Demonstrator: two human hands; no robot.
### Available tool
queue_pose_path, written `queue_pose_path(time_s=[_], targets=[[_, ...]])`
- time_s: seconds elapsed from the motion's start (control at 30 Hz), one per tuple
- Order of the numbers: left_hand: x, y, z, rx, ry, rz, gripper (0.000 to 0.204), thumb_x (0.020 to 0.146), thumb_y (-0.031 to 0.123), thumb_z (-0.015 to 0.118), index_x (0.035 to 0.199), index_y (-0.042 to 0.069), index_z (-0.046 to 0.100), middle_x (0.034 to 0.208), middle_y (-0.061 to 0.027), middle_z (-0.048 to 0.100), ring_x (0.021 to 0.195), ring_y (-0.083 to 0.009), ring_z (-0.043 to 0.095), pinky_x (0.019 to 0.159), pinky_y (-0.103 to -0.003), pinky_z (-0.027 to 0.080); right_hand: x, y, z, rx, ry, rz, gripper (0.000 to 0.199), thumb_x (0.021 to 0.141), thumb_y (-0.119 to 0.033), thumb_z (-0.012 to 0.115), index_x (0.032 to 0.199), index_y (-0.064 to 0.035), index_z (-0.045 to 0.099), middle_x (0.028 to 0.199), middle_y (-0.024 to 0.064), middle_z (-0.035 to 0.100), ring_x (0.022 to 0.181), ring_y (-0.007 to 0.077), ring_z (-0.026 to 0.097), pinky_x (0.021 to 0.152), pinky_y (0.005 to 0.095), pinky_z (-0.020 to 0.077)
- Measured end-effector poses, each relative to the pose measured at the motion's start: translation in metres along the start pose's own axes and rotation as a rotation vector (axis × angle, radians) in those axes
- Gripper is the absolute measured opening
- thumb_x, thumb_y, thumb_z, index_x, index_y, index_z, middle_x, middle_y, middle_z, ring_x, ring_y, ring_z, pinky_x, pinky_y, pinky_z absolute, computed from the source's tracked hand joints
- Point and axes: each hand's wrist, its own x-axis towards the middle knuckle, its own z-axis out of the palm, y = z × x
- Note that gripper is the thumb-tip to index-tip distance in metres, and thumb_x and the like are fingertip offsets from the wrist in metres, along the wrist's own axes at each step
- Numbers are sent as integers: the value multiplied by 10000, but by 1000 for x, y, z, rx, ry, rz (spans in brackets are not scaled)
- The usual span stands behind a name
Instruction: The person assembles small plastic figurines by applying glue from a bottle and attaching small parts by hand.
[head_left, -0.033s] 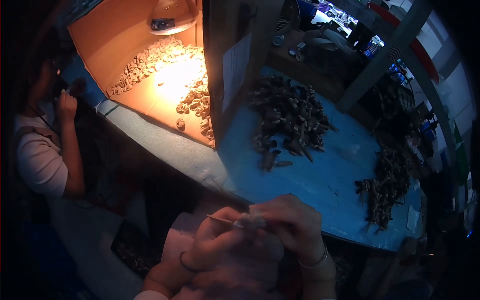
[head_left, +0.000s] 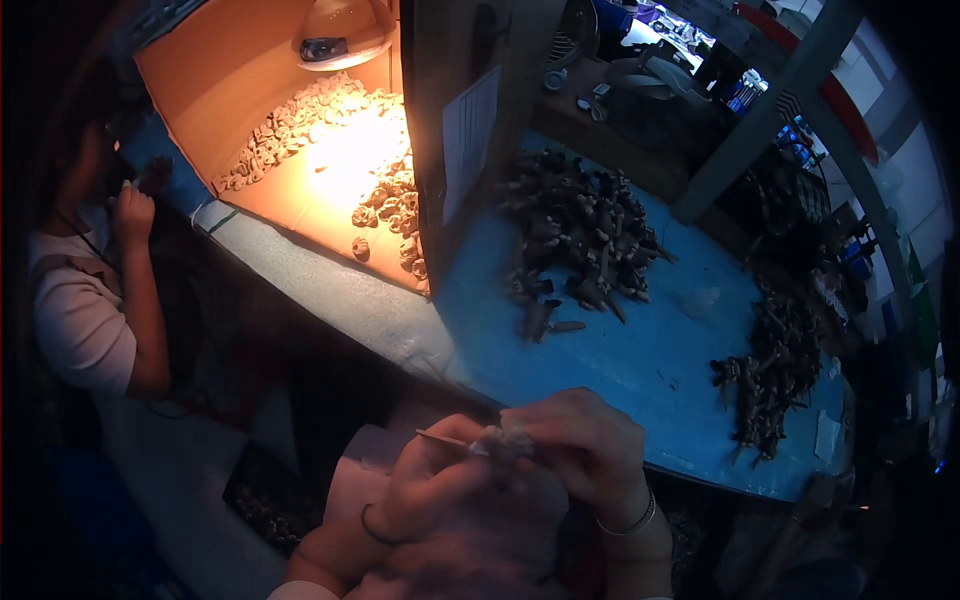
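Close over my lap, my left hand [head_left: 425, 485] is closed round a small greyish piece [head_left: 503, 443], too dim and blurred to make out its kind. A thin, pale stick [head_left: 438, 437] juts leftward from between the fingers of that hand. From the other side, my right hand [head_left: 597, 440] bends over the same piece, its fingertips pinched at the top of it. Both hands are in front of the blue tabletop's [head_left: 640, 370] near edge. Whether the stick joins the grey piece is hidden by my fingers.
Under a bright lamp [head_left: 345, 45], a cardboard box [head_left: 205, 80] holds many small curled pieces [head_left: 270, 145]. Two heaps of dark figure-like pieces, one central [head_left: 580, 230] and one right [head_left: 775, 370], lie on the table. Another person [head_left: 90, 320] stands at the left.
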Motion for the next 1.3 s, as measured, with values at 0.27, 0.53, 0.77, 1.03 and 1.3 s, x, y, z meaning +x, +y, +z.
queue_pose_path(time_s=[0.27, 0.53, 0.77, 1.03, 1.3], targets=[[2, -3, 6, -3, 7, 17, 265, 860, 174, 548, 1031, 2, 441, 956, -227, 589, 841, -274, 617, 705, -347, 513, -2, 6, -4, -1, -29, -112, 288, 718, 34, 645, 979, -72, 581, 929, 162, 653, 801, 257, 651, 640, 304, 518], [10, -2, 10, 273, 105, 294, 211, 864, -13, 523, 1070, -19, 474, 1070, -141, 573, 923, -155, 580, 797, -279, 478, -5, -14, 2, -278, 118, 86, 310, 648, -38, 685, 949, -50, 614, 952, 95, 619, 811, 250, 594, 718, 346, 444], [16, -8, 10, 689, 186, 505, 233, 824, -46, 558, 1039, 4, 482, 1043, -138, 574, 909, -143, 560, 792, -257, 453, -5, -21, 12, -410, 156, -27, 260, 645, -43, 694, 896, -60, 628, 883, 57, 603, 762, 219, 574, 670, 314, 413], [14, -14, 5, 858, 243, 510, 259, 813, -75, 547, 1048, 0, 470, 1058, -155, 551, 913, -152, 556, 788, -255, 457, -6, -20, 15, -351, 149, 156, 240, 673, 28, 659, 900, -26, 606, 876, 96, 584, 780, 262, 562, 684, 346, 434], [21, -21, 14, 540, 289, 422, 211, 834, -45, 558, 1042, -21, 530, 987, -93, 587, 897, -115, 558, 779, -228, 455, -8, -19, 8, -308, 121, 230, 220, 683, 49, 639, 889, -17, 601, 863, 103, 572, 775, 276, 549, 675, 339, 438]])
